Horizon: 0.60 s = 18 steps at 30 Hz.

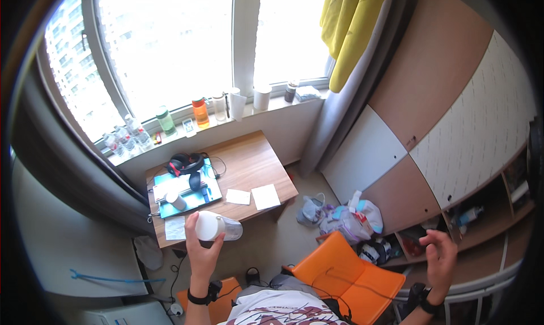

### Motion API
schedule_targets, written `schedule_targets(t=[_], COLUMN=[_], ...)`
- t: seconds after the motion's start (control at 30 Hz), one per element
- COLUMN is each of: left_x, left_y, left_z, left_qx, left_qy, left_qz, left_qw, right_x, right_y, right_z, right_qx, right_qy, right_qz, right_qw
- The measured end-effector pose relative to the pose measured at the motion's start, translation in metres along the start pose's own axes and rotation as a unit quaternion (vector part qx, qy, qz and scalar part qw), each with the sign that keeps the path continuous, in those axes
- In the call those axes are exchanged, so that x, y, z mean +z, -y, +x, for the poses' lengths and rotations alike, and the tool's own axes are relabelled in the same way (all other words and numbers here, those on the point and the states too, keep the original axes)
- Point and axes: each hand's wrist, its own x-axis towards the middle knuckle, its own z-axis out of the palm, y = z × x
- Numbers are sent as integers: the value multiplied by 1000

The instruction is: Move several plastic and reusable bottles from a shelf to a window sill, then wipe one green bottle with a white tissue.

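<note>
Item 1: L hand (203, 251). Thumb + fingers pinched round white end of clear bottle (232, 230). Bottle lay tilted, clear body jutting R of hand, approx. in line w/ near edge of desk (249, 155); height above it n/k.
Risk: grip at one end only, so a loosened pinch might have let it slip, poss. to floor (272, 243). If white end was a loose lid (couldn't tell), a twist might have parted it from body.

Item 2: R hand (441, 254). Fingers apart, half-curled, nothing seen in it; well away to R, prob. too far for a quick catch.

Item 3: white cup (177, 200), just ahead + L of L hand, on blue folder (211, 198). Risk: a fwd swing of bottle could have tipped it, esp. on an uneven stack.

Item 4: headphones (177, 165), farther ahead, beyond cup. Risk: low unless cup toppled that way.

Item 5: loose sheet (266, 197), ahead + R of L hand. Risk: sliding if brushed.
</note>
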Motion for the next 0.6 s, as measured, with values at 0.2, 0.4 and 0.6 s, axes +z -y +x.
schedule_targets(t=[0.2,0.4,0.6], left_x=[58,128,181], left_y=[-32,-68,-59], left_z=[35,112,186], left_qx=[3,36,39], left_qy=[13,16,27], left_qz=[20,-22,-12], left_qw=[1000,999,999], right_x=[6,-2,7], right_y=[-99,-181,-215], right_z=[14,23,35], right_qx=[71,60,129], right_qy=[27,45,90], right_qz=[48,37,77], right_qw=[996,997,985])
